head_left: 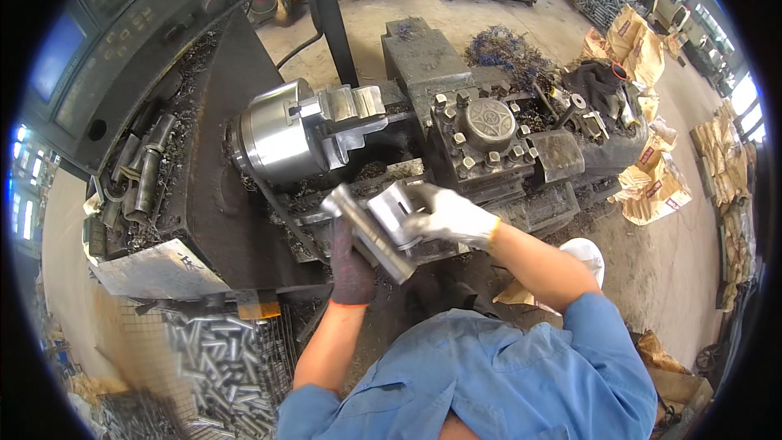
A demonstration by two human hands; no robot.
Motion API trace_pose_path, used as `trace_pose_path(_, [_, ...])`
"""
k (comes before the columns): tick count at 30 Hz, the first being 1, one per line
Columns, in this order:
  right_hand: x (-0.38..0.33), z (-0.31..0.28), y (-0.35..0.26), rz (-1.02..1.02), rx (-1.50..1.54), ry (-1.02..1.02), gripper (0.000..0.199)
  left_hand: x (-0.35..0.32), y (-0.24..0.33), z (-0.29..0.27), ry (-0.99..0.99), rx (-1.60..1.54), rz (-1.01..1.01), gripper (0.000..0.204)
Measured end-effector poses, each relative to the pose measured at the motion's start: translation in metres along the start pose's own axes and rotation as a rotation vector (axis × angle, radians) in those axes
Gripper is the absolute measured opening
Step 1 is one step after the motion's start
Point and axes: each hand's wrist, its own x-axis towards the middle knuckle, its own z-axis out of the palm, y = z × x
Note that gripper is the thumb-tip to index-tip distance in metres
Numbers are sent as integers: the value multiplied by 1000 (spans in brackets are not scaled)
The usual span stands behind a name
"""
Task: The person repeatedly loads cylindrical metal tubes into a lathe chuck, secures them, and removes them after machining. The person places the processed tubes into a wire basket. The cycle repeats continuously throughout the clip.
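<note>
My left hand (352, 270), in a dark glove with an orange cuff, is closed around a long metal piece (373, 236) with wider ends. It is tilted and smeared by motion. In a white glove, my right hand (458, 218) grips a shiny slotted metal piece (388, 215) right beside it. Whether the two pieces touch, I cannot tell. Both are held in front of a lathe. Beyond them to the left is the bright round chuck (281, 149) with its stepped jaws (352, 106). The square tool post (489, 124) stands to the right, with several bolts around it.
Metal chips and tools lie on the headstock (236, 195) at left. A wire basket of metal rods (224, 367) stands below it. Tangled swarf (509, 57) sits behind the tool post. Calipers (595, 122), a dark cloth (599, 85) and brown paper (652, 175) are at right.
</note>
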Motion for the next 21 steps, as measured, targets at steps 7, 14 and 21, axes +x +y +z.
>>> trace_pose_path(7, [23,-58,-92,-117,-88,-22,88,109,71,66,-236,303,502,79])
trace_pose_path(14, [155,-170,-91,-530,-1402,51,51,233,105,98,316,1720,711,61])
trace_pose_path(21, [234,-137,-26,-151,-1074,-443,76,118,82,50,15,1330,1040,40])
